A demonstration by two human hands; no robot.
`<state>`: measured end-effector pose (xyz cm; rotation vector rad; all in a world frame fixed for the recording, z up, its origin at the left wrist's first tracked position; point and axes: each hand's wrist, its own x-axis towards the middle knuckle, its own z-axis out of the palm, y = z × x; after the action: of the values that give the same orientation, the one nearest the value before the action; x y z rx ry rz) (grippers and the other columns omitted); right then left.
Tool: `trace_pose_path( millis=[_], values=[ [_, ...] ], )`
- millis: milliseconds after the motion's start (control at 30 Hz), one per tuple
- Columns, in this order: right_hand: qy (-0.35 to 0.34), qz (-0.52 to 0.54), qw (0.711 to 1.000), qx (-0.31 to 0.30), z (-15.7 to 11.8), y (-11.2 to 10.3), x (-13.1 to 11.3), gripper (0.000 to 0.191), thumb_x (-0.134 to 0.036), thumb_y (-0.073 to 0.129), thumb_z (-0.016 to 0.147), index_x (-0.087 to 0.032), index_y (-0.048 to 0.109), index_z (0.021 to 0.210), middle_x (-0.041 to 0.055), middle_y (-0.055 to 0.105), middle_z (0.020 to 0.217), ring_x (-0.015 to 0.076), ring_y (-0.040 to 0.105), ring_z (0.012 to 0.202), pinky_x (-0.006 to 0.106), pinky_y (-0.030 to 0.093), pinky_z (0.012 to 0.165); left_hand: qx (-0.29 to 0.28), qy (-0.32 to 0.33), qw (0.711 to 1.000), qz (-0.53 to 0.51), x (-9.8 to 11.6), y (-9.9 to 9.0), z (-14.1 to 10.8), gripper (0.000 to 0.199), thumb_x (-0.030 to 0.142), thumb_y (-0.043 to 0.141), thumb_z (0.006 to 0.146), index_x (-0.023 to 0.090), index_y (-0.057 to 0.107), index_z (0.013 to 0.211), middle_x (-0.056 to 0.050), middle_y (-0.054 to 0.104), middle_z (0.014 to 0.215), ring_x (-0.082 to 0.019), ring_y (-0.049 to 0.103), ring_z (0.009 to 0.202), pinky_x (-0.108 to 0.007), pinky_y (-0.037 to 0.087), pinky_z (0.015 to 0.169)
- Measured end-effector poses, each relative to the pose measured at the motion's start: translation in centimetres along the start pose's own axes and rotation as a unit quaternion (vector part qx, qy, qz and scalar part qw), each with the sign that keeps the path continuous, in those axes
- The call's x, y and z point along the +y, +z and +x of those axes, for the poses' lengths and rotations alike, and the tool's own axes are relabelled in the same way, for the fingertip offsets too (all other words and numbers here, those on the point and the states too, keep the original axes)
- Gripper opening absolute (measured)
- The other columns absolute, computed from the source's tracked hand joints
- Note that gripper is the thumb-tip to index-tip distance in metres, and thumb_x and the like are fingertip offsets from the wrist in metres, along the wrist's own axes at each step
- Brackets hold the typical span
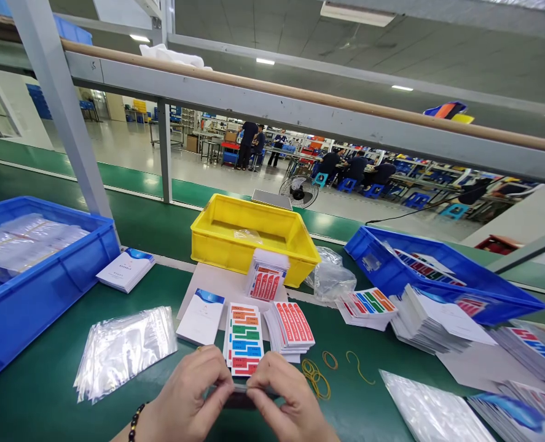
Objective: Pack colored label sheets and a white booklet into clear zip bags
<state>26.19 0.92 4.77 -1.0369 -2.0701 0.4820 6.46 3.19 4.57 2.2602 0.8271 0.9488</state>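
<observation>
My left hand [198, 393] and my right hand [286, 393] meet at the bottom middle, fingers closed in a pinch. Between them is the edge of a thin greyish sheet [240, 388]; its lower part is dark and its kind is hard to make out. Just beyond the fingertips lie a stack of multicoloured label sheets [245, 337], a stack of red label sheets [293, 325] and a white-and-blue booklet stack [201, 316]. Clear plastic bags [127, 347] are fanned out left of my left hand. Yellow rubber bands [316, 379] rest right of my right hand.
A yellow bin [221, 245] stands behind the stacks, with red-printed cards [266, 282] leaning on it. Blue bins flank it, left [69, 264] and right [493, 301]. More booklets [127, 269], piled leaflets [438, 319] and a plastic bag pile [433, 408] lie around.
</observation>
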Motion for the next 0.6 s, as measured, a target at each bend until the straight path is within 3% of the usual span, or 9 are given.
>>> trace_pose_path(
  millis=[67,133,233,467,600],
  values=[
    [-0.002,0.003,1.0,-0.003,0.0,0.16,0.1,0.014,-0.013,0.049,0.082,-0.019,0.056,0.071,0.001,0.058,0.066,0.0137,0.053,0.064,0.024,0.041,0.058,0.01,0.01,1.0,0.0,0.07,0.03,0.01,0.012,0.009,0.047,0.08,0.02,0.048,0.083,-0.002,0.057,0.076,-0.014,0.054,0.069,-0.024,0.046,0.061],
    [0.003,0.004,1.0,-0.004,0.03,0.24,0.18,0.015,-0.014,0.049,0.083,-0.019,0.056,0.072,0.0015,0.059,0.068,0.0139,0.054,0.065,0.024,0.042,0.059,0.023,0.037,0.999,-0.002,0.19,-0.06,0.05,0.024,0.006,0.049,0.077,0.021,0.047,0.096,-0.004,0.057,0.087,-0.016,0.056,0.078,-0.026,0.049,0.067],
    [0.01,0.004,1.0,-0.009,0.07,0.27,0.23,0.014,-0.015,0.049,0.084,-0.02,0.057,0.073,0.0018,0.06,0.069,0.0143,0.054,0.066,0.025,0.042,0.06,0.015,0.071,0.997,0.012,0.32,-0.25,0.17,0.027,0.003,0.048,0.078,0.022,0.049,0.097,-0.007,0.053,0.099,-0.016,0.055,0.087,-0.026,0.05,0.073],
    [0.006,-0.013,1.0,-0.016,0.04,0.1,0.26,0.015,-0.015,0.049,0.084,-0.019,0.057,0.072,0.0017,0.059,0.068,0.0143,0.054,0.065,0.025,0.041,0.059,-0.012,0.023,0.999,0.038,-0.16,-0.5,0.37,0.013,0.007,0.049,0.08,0.019,0.046,0.076,-0.004,0.055,0.089,-0.016,0.054,0.08,-0.026,0.047,0.069],
    [0.014,-0.019,1.0,-0.014,0.05,0.01,0.3,0.014,-0.016,0.049,0.085,-0.019,0.057,0.073,0.0019,0.06,0.07,0.0144,0.054,0.066,0.025,0.041,0.059,-0.001,-0.012,1.0,0.019,-0.46,-0.76,0.26,0.016,0.009,0.053,0.077,0.02,0.048,0.089,-0.003,0.058,0.085,-0.016,0.054,0.077,-0.027,0.047,0.067]
  ],
)
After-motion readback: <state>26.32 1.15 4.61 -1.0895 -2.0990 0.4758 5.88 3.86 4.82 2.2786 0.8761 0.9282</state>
